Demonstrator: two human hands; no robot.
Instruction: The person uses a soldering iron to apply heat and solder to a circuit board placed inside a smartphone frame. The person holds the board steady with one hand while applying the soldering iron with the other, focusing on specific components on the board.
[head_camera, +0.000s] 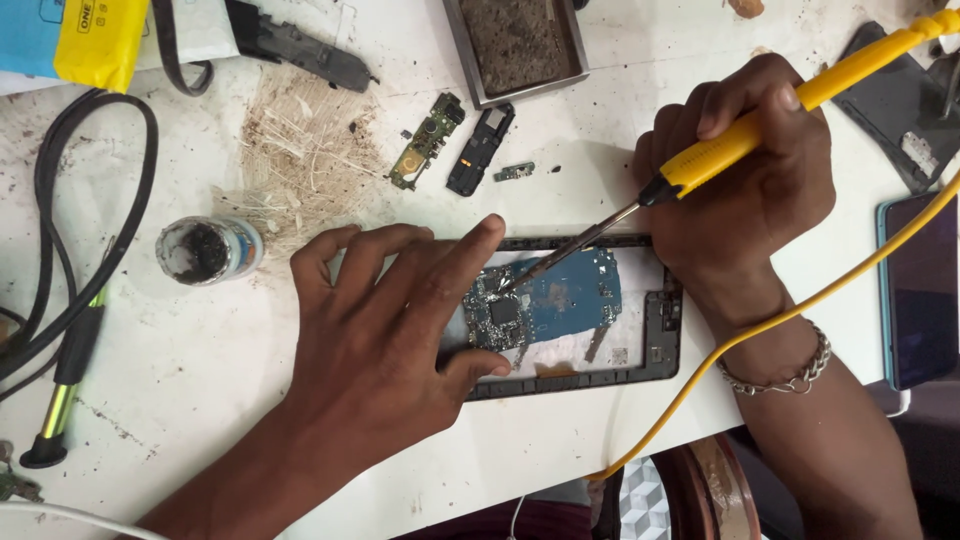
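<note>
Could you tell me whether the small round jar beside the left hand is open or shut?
Open: the small round jar has no lid on it, and its dark contents show through the mouth, beside the left hand.

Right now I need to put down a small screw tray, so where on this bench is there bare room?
Bare patches: the white table below the small jar, left of the left hand; and the strip between the phone frame and the yellow cord. Crowded: the loose parts above the frame, the cables at left, and around the right hand with the soldering iron.
</note>
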